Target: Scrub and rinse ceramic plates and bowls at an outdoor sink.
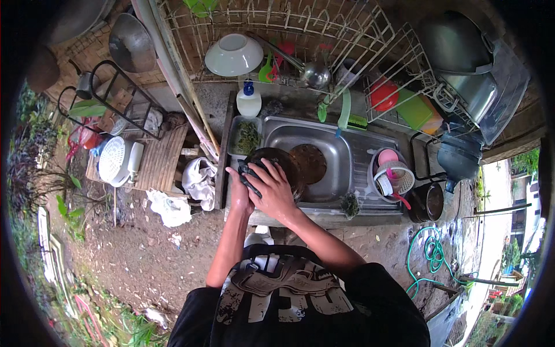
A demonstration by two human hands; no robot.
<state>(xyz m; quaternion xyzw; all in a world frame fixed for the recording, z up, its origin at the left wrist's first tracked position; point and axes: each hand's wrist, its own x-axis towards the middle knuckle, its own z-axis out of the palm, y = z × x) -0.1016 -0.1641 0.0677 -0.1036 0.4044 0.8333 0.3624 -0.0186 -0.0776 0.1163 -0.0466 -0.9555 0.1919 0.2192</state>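
A dark round pan (284, 167) is tilted at the left side of the stainless steel sink (340, 173). Its black handle (250, 184) points toward me, between my two hands. My left hand (241, 191) grips this handle from the left, thumb raised. Over it lies my right hand (274, 191), with fingers stretched across the handle and the pan's near side. Inside the basin is a brown round patch (310, 164); whether it is a vessel or dirty water I cannot tell. Just beyond my hands, a clear plastic tub (236, 147) holds a green scrubbing mesh (248, 135).
A bottle with a blue cap (249, 102) stands behind the tub. On the drainboard are a dark scouring pad (349, 205) and a white basket (407, 180) with cups. A wire rack (277, 26) hangs above. A green hose (433, 251) lies coiled on the ground.
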